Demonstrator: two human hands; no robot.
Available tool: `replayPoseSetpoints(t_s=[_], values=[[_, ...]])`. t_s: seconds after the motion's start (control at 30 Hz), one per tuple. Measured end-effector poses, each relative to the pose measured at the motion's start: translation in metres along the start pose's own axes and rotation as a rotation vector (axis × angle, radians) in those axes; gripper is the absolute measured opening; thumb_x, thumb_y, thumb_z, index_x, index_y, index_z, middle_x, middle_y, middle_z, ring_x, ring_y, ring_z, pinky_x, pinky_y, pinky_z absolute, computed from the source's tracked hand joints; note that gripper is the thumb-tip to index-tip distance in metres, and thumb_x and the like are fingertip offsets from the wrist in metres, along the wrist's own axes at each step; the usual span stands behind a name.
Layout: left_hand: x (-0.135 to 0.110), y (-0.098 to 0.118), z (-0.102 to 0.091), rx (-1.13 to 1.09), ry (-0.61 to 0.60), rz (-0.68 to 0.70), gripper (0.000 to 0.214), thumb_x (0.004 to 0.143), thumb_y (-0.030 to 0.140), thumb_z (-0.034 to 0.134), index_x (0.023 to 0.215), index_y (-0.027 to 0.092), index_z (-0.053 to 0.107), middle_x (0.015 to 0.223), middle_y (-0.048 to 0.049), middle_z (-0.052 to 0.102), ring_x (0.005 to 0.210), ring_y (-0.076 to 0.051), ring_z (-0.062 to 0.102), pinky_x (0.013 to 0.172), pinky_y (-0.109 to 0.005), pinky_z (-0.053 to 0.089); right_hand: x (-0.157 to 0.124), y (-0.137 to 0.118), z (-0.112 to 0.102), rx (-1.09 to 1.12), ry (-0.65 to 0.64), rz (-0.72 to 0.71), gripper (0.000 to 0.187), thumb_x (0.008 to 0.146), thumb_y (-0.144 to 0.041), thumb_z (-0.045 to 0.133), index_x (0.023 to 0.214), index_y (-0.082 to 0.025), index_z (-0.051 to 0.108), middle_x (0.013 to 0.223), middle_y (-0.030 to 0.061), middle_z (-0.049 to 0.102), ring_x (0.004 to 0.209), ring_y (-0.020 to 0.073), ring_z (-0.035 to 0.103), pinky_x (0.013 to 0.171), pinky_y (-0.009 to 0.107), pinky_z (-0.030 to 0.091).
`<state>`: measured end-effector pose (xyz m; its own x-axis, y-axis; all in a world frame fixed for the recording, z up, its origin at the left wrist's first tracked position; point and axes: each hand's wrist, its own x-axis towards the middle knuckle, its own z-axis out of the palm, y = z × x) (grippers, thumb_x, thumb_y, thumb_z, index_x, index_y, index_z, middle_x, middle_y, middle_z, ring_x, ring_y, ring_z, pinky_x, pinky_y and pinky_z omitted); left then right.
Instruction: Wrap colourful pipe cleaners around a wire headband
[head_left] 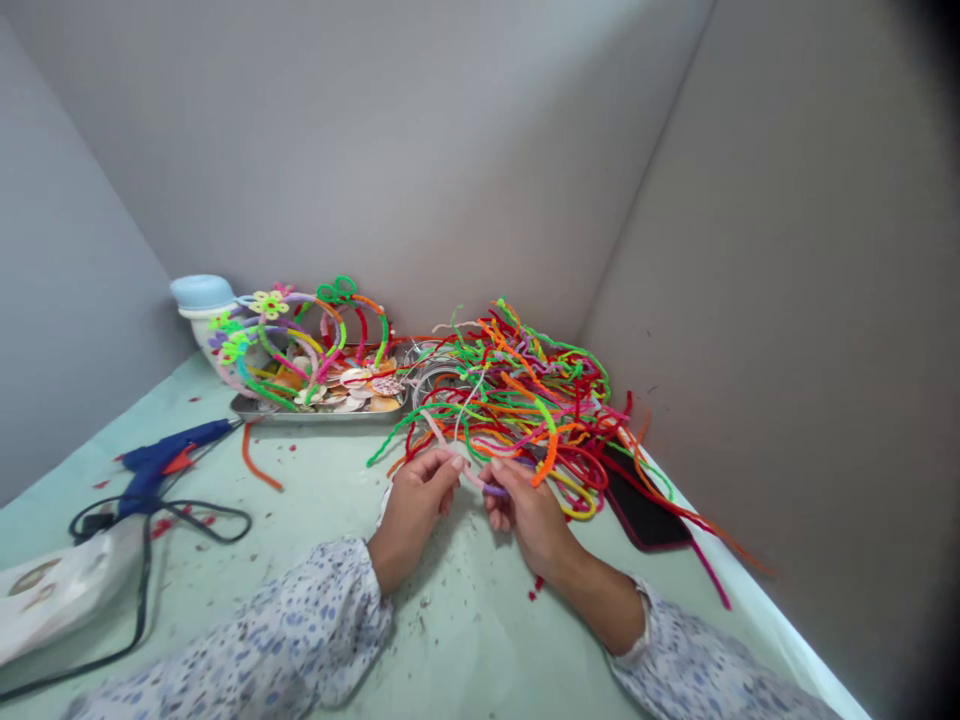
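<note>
Several fuzzy hoops (342, 335), seemingly finished, stand among shells (358, 378) in a tray (330, 416). At centre, the left hand (417, 503) pinches a pink-and-purple strip (473, 478), apparently only partly wrapped; the right hand (529, 508) pinches its purple stretch. Rightward, loose pipe cleaners (546, 415) lie heaped, seemingly unused.

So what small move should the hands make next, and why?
Perhaps the left hand should wind in the loose pale pink end of fuzzy wire, since that sticks up beyond its grip while the right hand pinches the purple part.
</note>
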<state>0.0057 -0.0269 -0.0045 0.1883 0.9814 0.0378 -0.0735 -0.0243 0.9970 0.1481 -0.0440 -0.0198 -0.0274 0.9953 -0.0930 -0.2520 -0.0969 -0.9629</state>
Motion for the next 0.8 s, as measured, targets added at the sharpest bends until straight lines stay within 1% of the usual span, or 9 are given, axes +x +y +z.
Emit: replayPoseSetpoints(t_s=[0.1,0.2,0.33,0.43,0.57,0.7,0.8], values=[[0.001,-0.001,0.000,-0.067,-0.002,-0.010,0.026,0.079,0.041,0.055,0.076,0.016,0.058,0.055,0.0062,0.043,0.043,-0.005,0.033,0.041,-0.018,0.024,-0.001,0.000,0.000,-0.013,-0.044,0.007,0.035,0.080,-0.050,0.051,0.075,-0.016,0.057,0.052,-0.0035,0.055,0.036,0.0060,0.046,0.035,0.017,0.030],[0.002,-0.002,0.000,-0.088,0.007,-0.011,0.027,0.080,0.042,0.054,0.082,0.016,0.060,0.054,0.0064,0.043,0.042,-0.005,0.034,0.041,-0.018,0.023,-0.002,0.000,0.000,-0.016,-0.050,0.005,0.035,0.081,-0.049,0.051,0.074,-0.016,0.057,0.052,-0.0035,0.055,0.036,0.0055,0.046,0.035,0.016,0.028],[0.001,-0.002,0.000,-0.062,0.004,-0.002,0.027,0.080,0.041,0.055,0.075,0.015,0.057,0.049,0.0067,0.041,0.042,-0.005,0.033,0.041,-0.018,0.024,-0.004,-0.001,0.001,-0.039,-0.045,-0.005,0.033,0.081,-0.048,0.052,0.078,-0.016,0.059,0.053,-0.0038,0.055,0.037,0.0049,0.046,0.036,0.016,0.028],[0.000,0.001,0.001,-0.045,-0.022,0.015,0.027,0.080,0.040,0.054,0.070,0.015,0.055,0.049,0.0065,0.041,0.043,-0.006,0.033,0.042,-0.019,0.025,-0.008,-0.005,0.003,-0.087,-0.091,-0.041,0.030,0.082,-0.044,0.052,0.078,-0.016,0.060,0.057,-0.0032,0.056,0.038,0.0047,0.046,0.038,0.017,0.028],[-0.002,0.004,0.002,-0.028,-0.033,0.042,0.024,0.082,0.037,0.053,0.071,0.015,0.055,0.052,0.0061,0.043,0.044,-0.006,0.032,0.043,-0.019,0.025,-0.012,-0.011,0.004,-0.144,-0.151,-0.080,0.028,0.084,-0.041,0.051,0.075,-0.016,0.059,0.059,-0.0027,0.056,0.041,0.0056,0.046,0.041,0.019,0.029],[-0.003,0.002,0.001,0.018,-0.026,0.044,0.025,0.081,0.037,0.054,0.072,0.015,0.054,0.050,0.0066,0.041,0.044,-0.005,0.032,0.042,-0.019,0.025,-0.011,-0.011,0.003,-0.141,-0.155,-0.075,0.028,0.084,-0.040,0.051,0.074,-0.015,0.059,0.059,-0.0029,0.054,0.041,0.0053,0.045,0.041,0.019,0.028],[-0.001,-0.001,0.000,0.039,-0.026,0.034,0.026,0.081,0.039,0.054,0.072,0.015,0.054,0.051,0.0066,0.041,0.043,-0.005,0.033,0.042,-0.018,0.026,-0.009,-0.009,0.002,-0.144,-0.160,-0.065,0.024,0.081,-0.039,0.056,0.076,-0.016,0.060,0.059,-0.0036,0.054,0.042,0.0050,0.045,0.042,0.019,0.029]])
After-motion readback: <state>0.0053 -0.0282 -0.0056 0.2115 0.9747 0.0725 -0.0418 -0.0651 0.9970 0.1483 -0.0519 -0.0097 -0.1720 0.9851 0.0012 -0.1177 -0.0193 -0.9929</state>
